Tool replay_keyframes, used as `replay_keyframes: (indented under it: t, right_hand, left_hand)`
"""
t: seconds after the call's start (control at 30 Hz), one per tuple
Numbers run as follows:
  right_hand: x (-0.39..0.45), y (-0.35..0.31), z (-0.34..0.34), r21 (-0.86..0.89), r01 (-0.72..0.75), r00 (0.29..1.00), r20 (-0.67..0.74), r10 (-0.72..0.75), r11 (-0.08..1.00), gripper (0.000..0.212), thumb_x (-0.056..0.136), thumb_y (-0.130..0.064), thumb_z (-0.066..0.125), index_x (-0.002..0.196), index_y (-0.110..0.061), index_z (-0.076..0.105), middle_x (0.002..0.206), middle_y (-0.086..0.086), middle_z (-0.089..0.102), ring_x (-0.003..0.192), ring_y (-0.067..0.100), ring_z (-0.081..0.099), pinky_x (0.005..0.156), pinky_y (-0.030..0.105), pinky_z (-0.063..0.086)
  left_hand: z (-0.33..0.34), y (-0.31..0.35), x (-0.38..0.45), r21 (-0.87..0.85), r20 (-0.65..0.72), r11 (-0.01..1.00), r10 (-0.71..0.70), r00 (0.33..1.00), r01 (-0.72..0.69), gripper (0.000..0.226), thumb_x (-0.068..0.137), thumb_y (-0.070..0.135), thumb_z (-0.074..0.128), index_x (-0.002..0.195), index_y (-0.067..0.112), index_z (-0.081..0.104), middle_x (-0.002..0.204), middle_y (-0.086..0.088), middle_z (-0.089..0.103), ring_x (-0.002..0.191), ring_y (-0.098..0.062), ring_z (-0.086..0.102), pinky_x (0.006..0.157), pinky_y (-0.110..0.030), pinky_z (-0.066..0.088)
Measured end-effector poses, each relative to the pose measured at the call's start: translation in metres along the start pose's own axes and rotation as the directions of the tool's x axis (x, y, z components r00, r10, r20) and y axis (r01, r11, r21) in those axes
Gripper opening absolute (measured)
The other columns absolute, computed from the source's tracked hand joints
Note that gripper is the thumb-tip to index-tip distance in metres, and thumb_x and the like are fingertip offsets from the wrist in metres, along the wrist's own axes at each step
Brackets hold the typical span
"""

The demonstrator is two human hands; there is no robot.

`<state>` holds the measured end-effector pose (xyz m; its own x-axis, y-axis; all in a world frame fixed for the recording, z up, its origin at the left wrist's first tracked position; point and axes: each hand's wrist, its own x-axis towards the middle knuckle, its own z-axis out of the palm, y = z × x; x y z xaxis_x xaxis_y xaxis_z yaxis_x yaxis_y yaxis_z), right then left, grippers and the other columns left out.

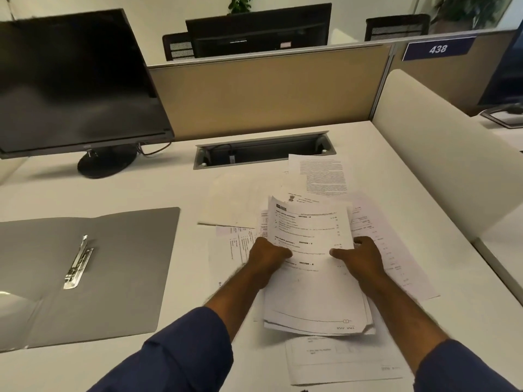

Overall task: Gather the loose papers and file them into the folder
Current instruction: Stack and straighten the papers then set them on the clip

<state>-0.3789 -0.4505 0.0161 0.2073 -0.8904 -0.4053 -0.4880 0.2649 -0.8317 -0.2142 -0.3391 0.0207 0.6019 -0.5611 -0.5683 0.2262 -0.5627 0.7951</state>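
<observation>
White desk (382,171) carrying everything. Left of the papers, well apart: grey folder (113,250), lying open, metal clip (77,263) bare, nothing filed yet. Scattered papers (240,199) spread around and under the stack, at least 4 loose. Small stack (311,278) lifted a little above them, gripped on 2 sides: left hand (267,260) and right hand (360,260), thumbs on top, fingers curled under the edges. Gathering only started; squaring and filing remaining.

I see bare surface (186,190) open between folder (93,267) and loose papers (376,239); monitor stand (106,162) and cable well (264,149) block the back.
</observation>
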Motion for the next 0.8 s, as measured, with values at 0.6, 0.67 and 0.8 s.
replay_keyframes:
  t: [0.6, 0.67, 0.8]
  right_hand:
    - [-0.009, -0.022, -0.002, 0.114, -0.136, 0.951, 0.293, 0.097, 0.984, 0.047, 0.085, 0.009, 0.064, 0.13, 0.003, 0.056, 0.129, 0.022, 0.061, 0.115, 0.041, 0.059, 0.103, 0.053, 0.046]
    - [-0.01, -0.029, -0.006, 0.106, -0.074, 0.952, 0.305, 0.038, 0.992, 0.05, 0.085, 0.011, 0.062, 0.134, 0.001, 0.053, 0.133, 0.021, 0.059, 0.119, 0.041, 0.056, 0.105, 0.054, 0.043]
    - [-0.017, -0.044, -0.023, 0.175, -0.057, 0.925, 0.379, -0.014, 0.983, 0.045, 0.086, 0.012, 0.059, 0.128, -0.004, 0.058, 0.125, 0.021, 0.064, 0.114, 0.042, 0.06, 0.101, 0.056, 0.046]
  left_hand:
    - [-0.023, -0.017, 0.002, 0.168, -0.039, 0.976, 0.149, 0.988, -0.14, 0.064, 0.062, 0.02, 0.076, 0.122, 0.012, 0.055, 0.126, -0.01, 0.059, 0.108, -0.028, 0.061, 0.081, -0.035, 0.056]
    - [-0.029, -0.018, 0.004, 0.25, -0.107, 0.962, 0.136, 0.985, -0.106, 0.078, 0.062, 0.032, 0.079, 0.133, 0.018, 0.05, 0.134, -0.009, 0.051, 0.122, -0.031, 0.053, 0.101, -0.043, 0.049]
    - [-0.04, -0.02, 0.01, 0.333, -0.156, 0.935, 0.185, 0.97, -0.124, 0.082, 0.07, 0.05, 0.081, 0.14, 0.032, 0.042, 0.14, -0.006, 0.043, 0.134, -0.03, 0.037, 0.111, -0.043, 0.037]
